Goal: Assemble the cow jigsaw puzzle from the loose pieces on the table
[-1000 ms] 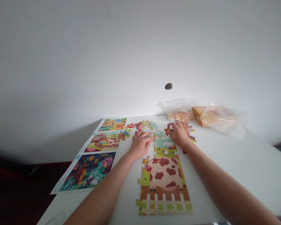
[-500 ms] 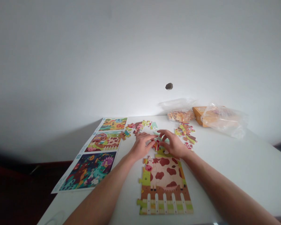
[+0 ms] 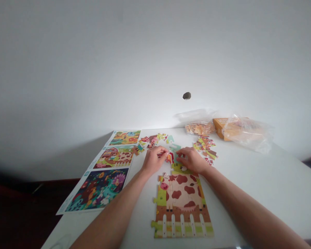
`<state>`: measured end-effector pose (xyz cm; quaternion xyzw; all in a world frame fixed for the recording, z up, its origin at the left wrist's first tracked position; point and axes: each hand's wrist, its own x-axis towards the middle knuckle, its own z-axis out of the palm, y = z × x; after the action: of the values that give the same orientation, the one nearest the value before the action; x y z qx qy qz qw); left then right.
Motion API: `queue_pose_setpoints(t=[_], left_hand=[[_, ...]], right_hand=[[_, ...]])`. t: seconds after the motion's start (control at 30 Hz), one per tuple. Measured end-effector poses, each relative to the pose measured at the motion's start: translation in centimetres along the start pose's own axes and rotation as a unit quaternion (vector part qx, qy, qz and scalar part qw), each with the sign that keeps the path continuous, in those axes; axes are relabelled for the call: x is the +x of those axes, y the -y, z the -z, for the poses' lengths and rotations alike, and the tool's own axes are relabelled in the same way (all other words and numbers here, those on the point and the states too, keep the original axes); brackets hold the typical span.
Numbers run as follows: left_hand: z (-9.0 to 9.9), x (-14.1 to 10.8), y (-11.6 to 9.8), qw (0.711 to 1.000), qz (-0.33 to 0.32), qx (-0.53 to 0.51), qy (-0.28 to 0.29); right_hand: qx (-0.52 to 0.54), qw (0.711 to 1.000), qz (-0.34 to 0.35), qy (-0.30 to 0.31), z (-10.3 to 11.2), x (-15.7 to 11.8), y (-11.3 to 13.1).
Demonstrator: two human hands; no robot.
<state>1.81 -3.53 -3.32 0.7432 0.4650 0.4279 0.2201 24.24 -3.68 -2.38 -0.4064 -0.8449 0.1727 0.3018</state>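
A partly joined jigsaw puzzle (image 3: 184, 193) lies flat in front of me, showing a brown-spotted cow above a white fence. At its far edge, my left hand (image 3: 153, 159) has thumb and fingers pinched together at a red-and-orange puzzle piece (image 3: 170, 157), which they partly cover. My right hand (image 3: 191, 159) bends its fingers over the puzzle's top right, thumb and forefinger closed on a pale green puzzle piece (image 3: 176, 156). Both hands rest low over the table. Another pale green piece (image 3: 175, 147) lies just beyond the fingertips.
Loose pieces (image 3: 152, 139) are scattered behind my left hand, and more pieces (image 3: 205, 143) behind my right. A printed picture sheet (image 3: 111, 159) lies at left. Against the wall stand a bag of pieces (image 3: 200, 128) and an orange box (image 3: 220, 128) under clear plastic (image 3: 256, 138).
My left hand has drawn slightly left, away from the right hand, uncovering the red-and-orange piece. My right fingers have lowered and closed up. The joined puzzle stays put.
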Motion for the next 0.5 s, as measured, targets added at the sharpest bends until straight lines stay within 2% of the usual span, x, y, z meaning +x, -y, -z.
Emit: queue_pose_setpoints(t=[0.13, 0.27, 0.33, 0.5], left_hand=[[0.4, -0.2, -0.8, 0.999, 0.000, -0.021, 0.035], [0.5, -0.3, -1.2, 0.994, -0.058, 0.048, 0.078], [0.5, -0.3, -1.0, 0.992, -0.057, 0.093, 0.062], [0.3, 0.0, -0.1, 0.988, 0.028, 0.152, -0.003]], right_hand=[[0.030, 0.999, -0.012, -0.040, 0.1, 0.1, 0.4], [0.039, 0.998, -0.016, -0.043, 0.0, 0.0, 0.5], [0.033, 0.999, -0.022, -0.034, -0.1, 0.0, 0.3], [0.001, 1.000, -0.018, -0.003, -0.3, -0.1, -0.3]])
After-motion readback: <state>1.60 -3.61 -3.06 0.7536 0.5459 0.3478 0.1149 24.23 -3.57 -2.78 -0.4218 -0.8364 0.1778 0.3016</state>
